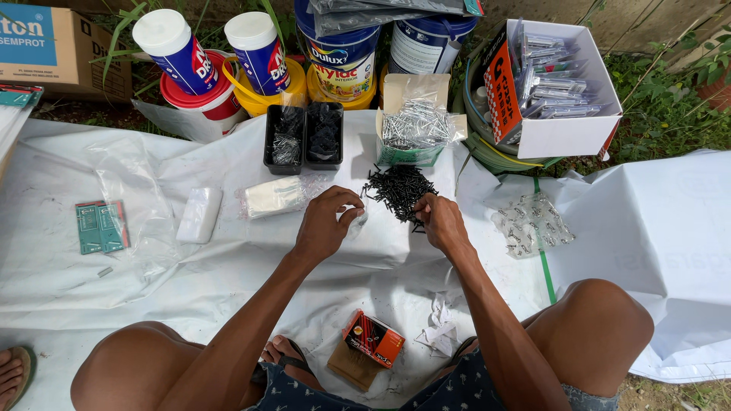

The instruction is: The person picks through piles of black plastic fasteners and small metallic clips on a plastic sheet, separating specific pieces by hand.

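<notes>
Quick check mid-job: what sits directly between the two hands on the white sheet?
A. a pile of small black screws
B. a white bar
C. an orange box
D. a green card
A: the pile of black screws lies between the left hand and right hand.

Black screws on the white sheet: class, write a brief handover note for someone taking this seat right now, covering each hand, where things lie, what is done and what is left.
Left hand: holds a small clear bag.
Right hand: fingertips at the near edge of the black screw pile.
Filled clear bags lie to the right; two black trays of dark fasteners and an open box of silver nails stand behind the pile.
Done: some bags filled.
Left: most of the pile is loose.
</notes>
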